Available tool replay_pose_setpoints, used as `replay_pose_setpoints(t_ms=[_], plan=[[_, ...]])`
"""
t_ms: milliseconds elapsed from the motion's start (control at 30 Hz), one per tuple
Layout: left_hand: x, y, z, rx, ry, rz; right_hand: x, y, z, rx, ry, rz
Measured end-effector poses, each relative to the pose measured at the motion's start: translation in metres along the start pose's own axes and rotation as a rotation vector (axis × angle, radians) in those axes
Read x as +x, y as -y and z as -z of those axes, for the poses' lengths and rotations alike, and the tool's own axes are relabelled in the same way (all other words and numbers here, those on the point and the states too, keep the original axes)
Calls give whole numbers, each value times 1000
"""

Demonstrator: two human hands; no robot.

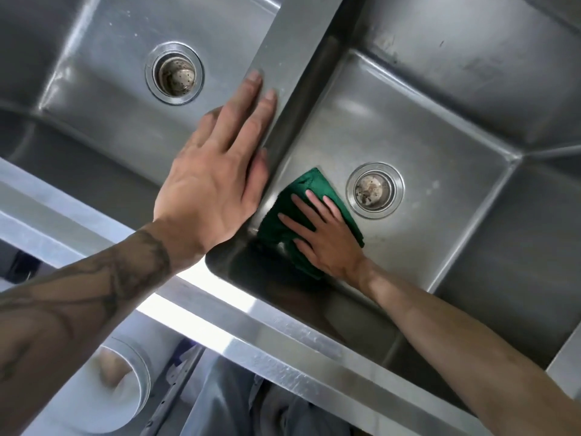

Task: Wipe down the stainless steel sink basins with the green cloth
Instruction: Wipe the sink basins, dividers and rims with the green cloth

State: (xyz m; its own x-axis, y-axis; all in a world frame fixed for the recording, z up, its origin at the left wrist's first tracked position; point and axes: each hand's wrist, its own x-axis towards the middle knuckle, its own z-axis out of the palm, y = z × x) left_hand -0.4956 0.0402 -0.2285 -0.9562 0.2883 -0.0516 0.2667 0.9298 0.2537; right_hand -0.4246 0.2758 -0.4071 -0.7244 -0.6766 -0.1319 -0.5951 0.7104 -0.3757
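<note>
Fingers (317, 204) of right hand (327, 243) spread flat on green cloth (309, 190), long axis slanting toward drain (374, 189)

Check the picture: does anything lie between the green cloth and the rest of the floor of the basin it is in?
Nothing visible does. The right hand presses the green cloth flat on the right basin floor, beside its drain; the floor around it is bare steel.

We see brushed stainless steel in the right basin (418, 121), dull and smudged on its upper wall, with the front rim (283, 335) at lower centre glaring glossy. The green cloth (301, 196) looks soft, matt and nappy, and both drain strainers (174, 73) are tarnished metal.
</note>
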Motion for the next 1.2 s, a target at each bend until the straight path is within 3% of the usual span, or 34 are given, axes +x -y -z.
replay_pose_setpoints(t_ms=[133, 267, 400, 667, 800, 933, 1200], plan=[[1, -1, 1, 41, -10, -6, 30, 19, -3, 34, 30, 56], [-1, -4, 5, 51, -21, -30, -17, -13, 2, 1, 101, 176], [-2, -4, 6, 85, -40, -79, -58, -24, 1, -23, 111, 137], [-2, -6, 8, 49, -34, -92, 21, 9, -12, -19, 78, 158], [-4, -4, 7, 45, -56, -97, -34, -21, -6, -51, 108, 191], [-4, -3, 2, 22, -80, -109, -85, -29, -1, -81, 119, 80], [-1, -6, 4, 13, -87, -100, 21, 21, -11, -43, 35, 18]])
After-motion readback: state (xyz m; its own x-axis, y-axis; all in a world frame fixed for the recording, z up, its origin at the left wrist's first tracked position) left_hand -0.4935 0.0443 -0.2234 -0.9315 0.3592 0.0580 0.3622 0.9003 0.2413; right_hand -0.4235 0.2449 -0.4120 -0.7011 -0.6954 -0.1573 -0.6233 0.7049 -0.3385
